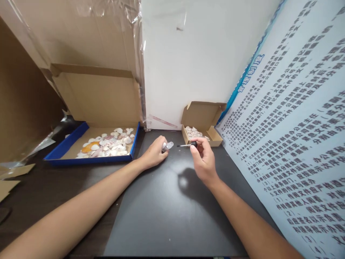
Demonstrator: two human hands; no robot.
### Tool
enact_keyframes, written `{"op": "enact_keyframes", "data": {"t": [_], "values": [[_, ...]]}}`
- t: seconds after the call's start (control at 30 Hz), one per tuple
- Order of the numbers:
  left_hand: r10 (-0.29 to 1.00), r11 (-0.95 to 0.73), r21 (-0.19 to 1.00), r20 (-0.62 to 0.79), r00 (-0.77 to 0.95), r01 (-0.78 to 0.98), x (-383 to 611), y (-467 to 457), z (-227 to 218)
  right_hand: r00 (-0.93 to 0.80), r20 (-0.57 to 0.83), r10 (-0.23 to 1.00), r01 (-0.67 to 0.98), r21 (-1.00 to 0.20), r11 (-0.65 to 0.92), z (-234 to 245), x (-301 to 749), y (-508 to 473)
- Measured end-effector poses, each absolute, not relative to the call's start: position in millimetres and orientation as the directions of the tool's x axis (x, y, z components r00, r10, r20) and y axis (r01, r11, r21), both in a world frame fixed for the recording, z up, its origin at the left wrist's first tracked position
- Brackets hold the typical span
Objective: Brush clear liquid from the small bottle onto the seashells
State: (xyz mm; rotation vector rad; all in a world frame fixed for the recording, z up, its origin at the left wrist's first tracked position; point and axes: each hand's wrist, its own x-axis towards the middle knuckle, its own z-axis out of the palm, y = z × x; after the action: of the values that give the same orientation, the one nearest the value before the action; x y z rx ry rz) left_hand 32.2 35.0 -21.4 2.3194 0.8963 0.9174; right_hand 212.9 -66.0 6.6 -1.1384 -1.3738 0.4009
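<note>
My left hand rests low over the dark mat, its fingers closed on a small, shiny, partly clear piece whose kind I cannot make out. Most of that piece is hidden behind the fingers. My right hand, raised above the mat, pinches a small applicator brush by its black cap. The brush's thin stem points left, and its dark tip is a short gap away from the clear piece.
At the left, an open blue-edged cardboard box holds many shells. Behind my right hand stands a smaller open cardboard box with pale shells. A printed sheet slopes along the right, and a white panel closes off the back.
</note>
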Motion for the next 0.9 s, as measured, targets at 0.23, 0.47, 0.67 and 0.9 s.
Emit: {"op": "enact_keyframes", "data": {"t": [0.23,0.47,0.67,0.9], "values": [[0.597,-0.784,0.514,0.467,0.652,0.350,35.4,22.1,-15.6,0.202,0.564,0.801,0.451,-0.779,0.435,7.1,212.8,-67.8],[0.531,-0.843,0.372,0.462,0.710,0.389,33.8,17.1,-8.1,0.125,0.545,0.829,0.507,-0.753,0.419,5.1,211.8,-68.0],[0.490,-0.869,0.314,0.442,0.751,0.382,34.7,13.3,-6.8,0.097,0.542,0.835,0.543,-0.731,0.412,4.8,210.1,-67.9],[0.471,-0.881,0.287,0.440,0.765,0.377,35.2,12.1,-5.5,0.055,0.550,0.833,0.585,-0.694,0.420,7.6,208.3,-68.7]]}}
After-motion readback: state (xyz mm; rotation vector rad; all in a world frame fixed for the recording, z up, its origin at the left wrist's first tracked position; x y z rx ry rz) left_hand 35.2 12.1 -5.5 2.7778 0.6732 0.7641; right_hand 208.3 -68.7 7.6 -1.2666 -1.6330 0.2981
